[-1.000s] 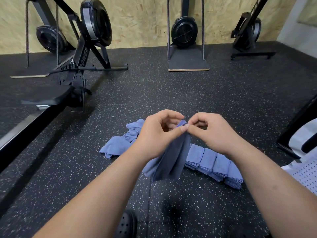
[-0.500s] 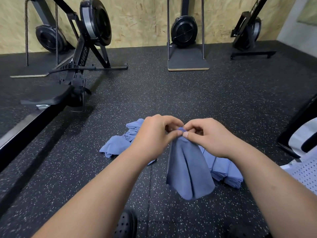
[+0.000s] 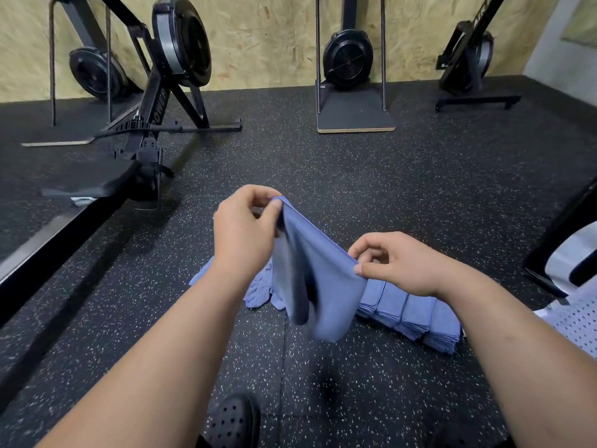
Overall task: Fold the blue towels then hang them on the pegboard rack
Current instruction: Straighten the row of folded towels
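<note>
Above the folded stack, left hand and right hand pinch one towel; hands newly drawn apart, top edge spread; folding likely starts.

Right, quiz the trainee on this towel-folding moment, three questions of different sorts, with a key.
1. True or false: the held towel lies flat on the floor.
2. Where is the row of folded towels? A hung on a rack; B on the floor, below the right grip; C on a chair.
3. Which pinches the held towel higher in the view: the left grip or the right grip?
Key: 1 false; 2 B; 3 the left grip.
</note>
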A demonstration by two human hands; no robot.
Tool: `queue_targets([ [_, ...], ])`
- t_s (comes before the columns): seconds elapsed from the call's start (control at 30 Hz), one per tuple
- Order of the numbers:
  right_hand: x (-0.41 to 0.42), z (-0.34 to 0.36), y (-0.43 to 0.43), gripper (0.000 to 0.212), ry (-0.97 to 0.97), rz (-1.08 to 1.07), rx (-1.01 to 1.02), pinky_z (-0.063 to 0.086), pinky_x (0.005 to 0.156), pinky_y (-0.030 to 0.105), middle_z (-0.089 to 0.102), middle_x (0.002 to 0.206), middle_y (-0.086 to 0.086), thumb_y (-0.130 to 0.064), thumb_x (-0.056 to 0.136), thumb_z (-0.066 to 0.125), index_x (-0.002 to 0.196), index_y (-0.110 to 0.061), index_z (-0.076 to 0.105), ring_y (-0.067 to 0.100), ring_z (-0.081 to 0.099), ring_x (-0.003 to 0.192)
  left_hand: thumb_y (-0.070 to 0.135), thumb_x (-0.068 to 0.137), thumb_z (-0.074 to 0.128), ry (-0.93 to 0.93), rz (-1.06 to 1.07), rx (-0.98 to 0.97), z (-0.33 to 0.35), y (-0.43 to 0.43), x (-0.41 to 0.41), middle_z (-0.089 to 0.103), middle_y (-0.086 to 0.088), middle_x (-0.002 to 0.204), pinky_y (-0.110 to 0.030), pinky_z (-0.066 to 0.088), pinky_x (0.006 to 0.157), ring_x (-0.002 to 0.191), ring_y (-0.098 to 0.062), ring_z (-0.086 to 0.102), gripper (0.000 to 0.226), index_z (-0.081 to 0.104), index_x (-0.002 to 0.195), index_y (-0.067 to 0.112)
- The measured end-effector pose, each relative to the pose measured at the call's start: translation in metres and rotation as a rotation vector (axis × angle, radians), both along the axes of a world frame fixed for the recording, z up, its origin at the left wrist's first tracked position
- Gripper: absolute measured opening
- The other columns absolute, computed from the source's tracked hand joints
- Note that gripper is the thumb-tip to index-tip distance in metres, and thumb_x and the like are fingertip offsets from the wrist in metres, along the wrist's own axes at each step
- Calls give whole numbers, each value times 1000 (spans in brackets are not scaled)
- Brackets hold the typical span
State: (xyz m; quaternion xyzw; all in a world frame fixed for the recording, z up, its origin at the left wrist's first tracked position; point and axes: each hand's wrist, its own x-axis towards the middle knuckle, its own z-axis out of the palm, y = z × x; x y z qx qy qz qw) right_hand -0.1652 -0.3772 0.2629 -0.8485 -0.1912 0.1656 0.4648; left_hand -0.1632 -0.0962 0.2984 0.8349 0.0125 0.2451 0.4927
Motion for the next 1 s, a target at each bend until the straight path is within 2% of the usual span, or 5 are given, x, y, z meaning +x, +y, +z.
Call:
queue_targets([
  [0.3,4,3,-19,11,-131,-250,-434,41,58,24,72,69,-17,-21,92,66,89,-30,71,1,55,53,11,100,68,-7,196,-228,0,36,10,76,-6,93,-22,52,56,56,-15,72,7,74,102,14],
  [0.5,7,3,-30,15,-331,-453,-613,48,76,34,68,76,-14,-46,96,69,84,-37,72,17,63,89,14,99,68,1,251,-156,-4,46,13,77,-1,94,-23,55,60,57,-14,74,7,73,101,19],
  [0.7,8,1,-34,24,-669,-669,-647,51,83,43,61,104,-9,-50,97,68,89,-31,79,25,49,102,24,98,66,-20,249,-4,-6,51,12,75,11,88,-44,61,81,73,-13,75,8,66,97,32],
  [0.9,10,-1,-41,26,-562,-772,-589,52,77,38,68,103,-2,-55,98,59,105,-37,76,26,59,100,20,101,66,-21,223,114,-6,48,10,74,15,90,-39,61,79,65,-3,69,12,70,106,30],
  [1.0,11,0,-44,21,-629,-761,-411,51,89,40,73,119,-5,-31,100,67,119,-27,77,25,58,109,21,101,68,45,213,131,-7,52,10,76,13,87,-40,61,82,69,-10,73,15,75,110,30],
])
